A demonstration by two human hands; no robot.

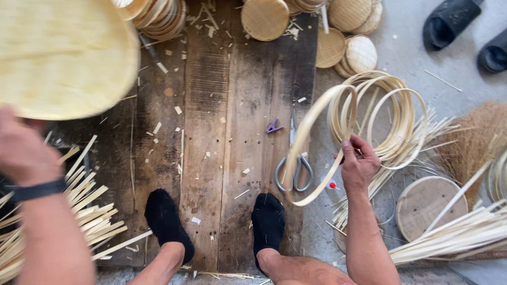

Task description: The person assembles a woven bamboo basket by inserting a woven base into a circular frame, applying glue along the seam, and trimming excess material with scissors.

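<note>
My left hand holds up a large round woven bamboo disc at the upper left, close to the camera and blurred. A dark band sits on that wrist. My right hand grips a bent bamboo strip hoop lifted from a pile of bamboo rings on the floor. Scissors lie on the wooden board just left of that hand. My two feet in black socks rest on the board's near end.
Stacks of woven discs line the far edge. Loose bamboo strips lie at left and in a bundle at right. A round wooden block, a broom, black slippers and a purple clip are nearby.
</note>
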